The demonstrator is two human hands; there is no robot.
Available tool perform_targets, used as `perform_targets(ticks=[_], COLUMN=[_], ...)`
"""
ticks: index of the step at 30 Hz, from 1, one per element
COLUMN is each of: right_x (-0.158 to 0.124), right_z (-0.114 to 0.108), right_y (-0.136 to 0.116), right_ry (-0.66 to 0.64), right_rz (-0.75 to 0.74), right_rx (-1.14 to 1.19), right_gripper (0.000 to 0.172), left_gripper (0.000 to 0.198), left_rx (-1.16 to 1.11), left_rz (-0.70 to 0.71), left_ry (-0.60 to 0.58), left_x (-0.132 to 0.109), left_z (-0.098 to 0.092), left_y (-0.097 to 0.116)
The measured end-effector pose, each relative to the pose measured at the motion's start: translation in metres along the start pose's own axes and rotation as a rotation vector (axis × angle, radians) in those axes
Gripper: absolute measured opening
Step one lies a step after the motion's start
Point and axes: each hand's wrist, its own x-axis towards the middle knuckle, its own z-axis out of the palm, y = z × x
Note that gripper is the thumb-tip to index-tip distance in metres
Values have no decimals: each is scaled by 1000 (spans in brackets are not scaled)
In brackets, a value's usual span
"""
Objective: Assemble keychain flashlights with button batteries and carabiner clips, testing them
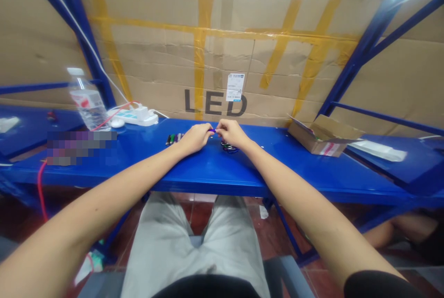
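Above the middle of the blue table [208,168], my two hands meet at a small purple piece [212,130], too small to name for certain. My left hand [194,139] pinches its left end between thumb and fingers. On the other end, the fingertips of my right hand [231,132] are closed. Beside and partly behind my left hand lies a row of small coloured cylinders [171,139], among them black, green and purple ones. Under my right hand sits a small heap of dark, shiny pieces [229,147], partly covered by the hand.
A water bottle [88,101] and a white power strip [133,115] with cables stand at the left. At the right is an open cardboard box [322,138]. A large cardboard sheet [159,66] closes off the back. Another person's arm [385,233] shows at lower right.
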Motion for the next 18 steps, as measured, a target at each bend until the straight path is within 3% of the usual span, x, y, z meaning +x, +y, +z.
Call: perform_targets(ticks=[13,18], right_x=[5,8], right_z=[4,0], right_y=[-2,-4], right_ry=[-69,-88], right_rz=[206,217], right_rx=[229,237], right_gripper=[18,14], left_gripper=[24,23], left_rx=[134,133], left_rz=[70,-12], left_ry=[-2,-17], left_x=[3,6], left_z=[0,0], left_y=[-1,0])
